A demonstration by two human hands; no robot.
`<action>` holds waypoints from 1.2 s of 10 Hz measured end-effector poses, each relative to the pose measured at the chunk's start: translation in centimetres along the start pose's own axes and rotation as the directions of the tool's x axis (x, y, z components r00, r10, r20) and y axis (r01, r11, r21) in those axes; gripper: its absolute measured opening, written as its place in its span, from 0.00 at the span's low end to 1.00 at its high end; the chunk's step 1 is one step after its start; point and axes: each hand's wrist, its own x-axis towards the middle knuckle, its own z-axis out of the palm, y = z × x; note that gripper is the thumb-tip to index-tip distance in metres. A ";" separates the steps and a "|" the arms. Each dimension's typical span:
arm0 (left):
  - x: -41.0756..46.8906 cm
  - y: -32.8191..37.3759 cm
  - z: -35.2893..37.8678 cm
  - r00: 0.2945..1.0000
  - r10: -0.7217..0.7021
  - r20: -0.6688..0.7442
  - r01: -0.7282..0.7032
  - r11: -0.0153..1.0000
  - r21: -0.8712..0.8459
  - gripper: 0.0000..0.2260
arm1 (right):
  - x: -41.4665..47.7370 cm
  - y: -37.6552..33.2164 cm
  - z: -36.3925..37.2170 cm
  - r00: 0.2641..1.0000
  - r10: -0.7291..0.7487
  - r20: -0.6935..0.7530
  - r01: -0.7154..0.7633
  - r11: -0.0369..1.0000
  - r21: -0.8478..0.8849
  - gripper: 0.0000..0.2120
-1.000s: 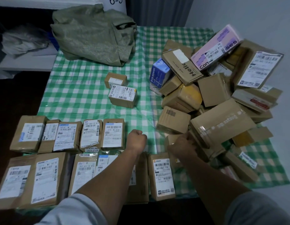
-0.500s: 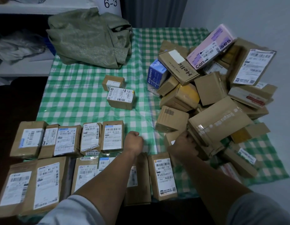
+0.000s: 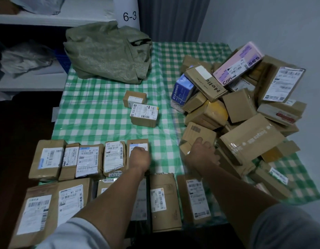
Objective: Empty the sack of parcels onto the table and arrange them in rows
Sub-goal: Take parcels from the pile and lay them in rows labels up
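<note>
Parcels, brown cardboard and mostly labelled, lie heaped on the right side of the green-and-white checked counter, out to its right edge. Long pink box tops the heap toward the far edge; blue box sits on the heap's left flank. Crumpled green woven sack lies at the far left corner. Two small brown boxes sit just beside each other near counter centre, apart from the heap. At the near left corner are two rows of flat labelled brown packets, labels up, side by side. The far row has five; the near row runs along the near edge under both forearms. Left grip is clenched in a fist over the label of the far row's rightmost packet, nothing seen held. Right grip grasps a plain brown cardboard box at the heap's near-left edge, thumb on its top face, fingers hidden. White post marked 6-3 stands beyond the far edge.
</note>
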 end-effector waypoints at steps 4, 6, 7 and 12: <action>1.3 -1.1 -2.0 0.998 -0.053 0.047 0.056 0.996 -0.063 0.12 | 0.0 -6.6 0.9 0.998 -0.047 0.046 0.026 0.923 0.383 0.46; 1.3 -1.4 -2.3 0.993 -0.069 0.091 0.079 0.991 -0.108 0.14 | 0.9 -9.2 4.6 0.992 -0.070 0.102 0.029 0.930 0.366 0.47; 1.3 -1.8 -2.4 0.994 -0.057 0.092 0.064 0.995 -0.074 0.17 | 0.9 -9.5 5.7 0.988 -0.065 0.140 0.007 0.925 0.381 0.43; 1.1 -2.1 -2.6 0.995 -0.041 0.092 0.051 0.993 -0.104 0.09 | 0.7 -8.5 5.2 0.977 -0.025 0.210 -0.079 0.879 0.470 0.23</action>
